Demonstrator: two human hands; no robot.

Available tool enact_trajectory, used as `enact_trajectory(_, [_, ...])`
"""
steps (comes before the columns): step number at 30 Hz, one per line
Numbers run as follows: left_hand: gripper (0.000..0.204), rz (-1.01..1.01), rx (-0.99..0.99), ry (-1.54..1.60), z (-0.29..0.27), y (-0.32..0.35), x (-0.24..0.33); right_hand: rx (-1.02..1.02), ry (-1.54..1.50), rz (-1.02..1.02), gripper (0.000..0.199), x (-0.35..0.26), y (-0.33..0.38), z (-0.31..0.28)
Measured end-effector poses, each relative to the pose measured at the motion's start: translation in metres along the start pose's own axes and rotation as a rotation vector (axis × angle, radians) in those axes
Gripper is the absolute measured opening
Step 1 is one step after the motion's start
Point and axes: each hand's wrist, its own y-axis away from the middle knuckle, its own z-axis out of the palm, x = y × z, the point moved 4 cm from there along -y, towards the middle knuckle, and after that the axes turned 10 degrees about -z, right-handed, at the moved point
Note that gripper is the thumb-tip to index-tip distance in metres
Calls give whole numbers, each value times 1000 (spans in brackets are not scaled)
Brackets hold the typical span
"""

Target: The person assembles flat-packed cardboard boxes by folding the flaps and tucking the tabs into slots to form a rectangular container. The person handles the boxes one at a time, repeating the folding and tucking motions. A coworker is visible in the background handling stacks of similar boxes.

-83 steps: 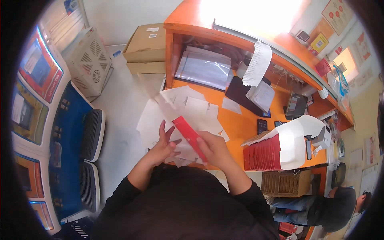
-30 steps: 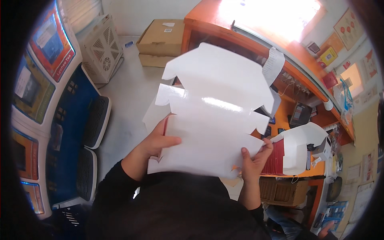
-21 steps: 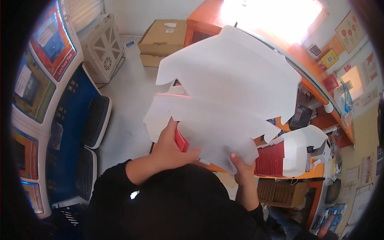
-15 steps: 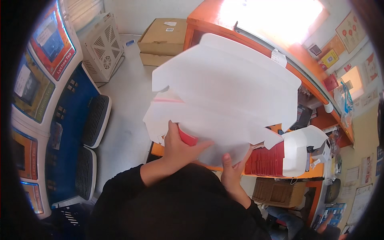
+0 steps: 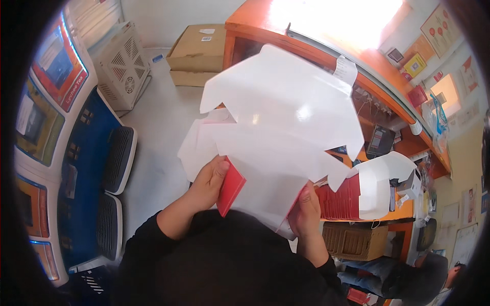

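Observation:
A large cut-out carton blank, glossy white on its upper face and red on its underside, spreads out in front of me at chest height. My left hand is closed on its near left edge, thumb on top, where a flap is bent up and shows red. On the near right edge, my right hand pinches the matching flap, which stands upright with a thin red side visible. The blank's nearest edge reaches my black top. Fingertips under the card are hidden.
At right, a stack of red and white carton blanks lies on an orange table, above a brown crate. Drink dispensers line the left. A cardboard box stands by an orange counter. Another person is at lower right.
My hands have moved apart to the blank's two near side edges. Both side flaps are now bent up, and the blank's far part has tilted and shifted slightly. The other person shows more.

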Motion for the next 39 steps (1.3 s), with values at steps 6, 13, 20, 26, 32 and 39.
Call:
enact_trajectory(6, [37,-123,-268,74,-11,4,-11,131,228,188,20,2,5,-17])
enact_trajectory(13, [24,-331,-192,38,-18,0,-36,25,257,325,19,9,8,-29])
enact_trajectory(20, [24,-479,-409,-211,-19,11,-32,-270,485,435,27,1,14,-25])
enact_trajectory(26, [28,-216,-226,-121,-15,10,-66,-159,625,250,29,31,22,-43])
enact_trajectory(32, [56,-209,-784,553,-47,-5,-32,-115,355,174,30,13,3,-32])
enact_trajectory(39, [48,2,-444,740,-43,-21,-22,-16,385,149,32,10,-2,-7])
